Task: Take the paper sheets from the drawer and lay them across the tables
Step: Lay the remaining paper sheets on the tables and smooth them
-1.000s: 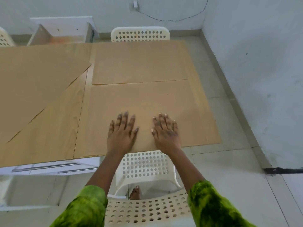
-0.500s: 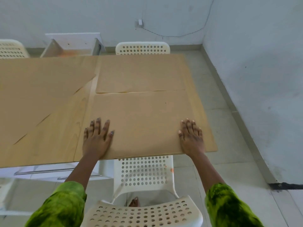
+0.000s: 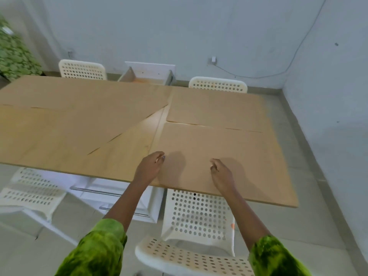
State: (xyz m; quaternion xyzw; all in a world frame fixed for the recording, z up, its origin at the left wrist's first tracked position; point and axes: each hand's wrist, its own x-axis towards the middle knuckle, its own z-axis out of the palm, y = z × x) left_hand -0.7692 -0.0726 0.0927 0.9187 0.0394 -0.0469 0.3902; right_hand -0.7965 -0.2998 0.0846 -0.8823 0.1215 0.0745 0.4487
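Several brown paper sheets lie flat on the wooden tables. The near right sheet lies in front of me, and a second sheet lies behind it. A large angled sheet covers the left table. My left hand and my right hand hover just over the near right sheet with fingers loosely curled, holding nothing. An open white drawer shows beyond the tables' far edge.
White perforated chairs stand at the near edge, near left, far left and far right. White drawer fronts with metal handles sit under the near edge. A wall runs close on the right.
Both hands have lifted off the near right sheet and drawn closer together, their fingers curling from flat. The view has risen and swung left, showing more of the left table.
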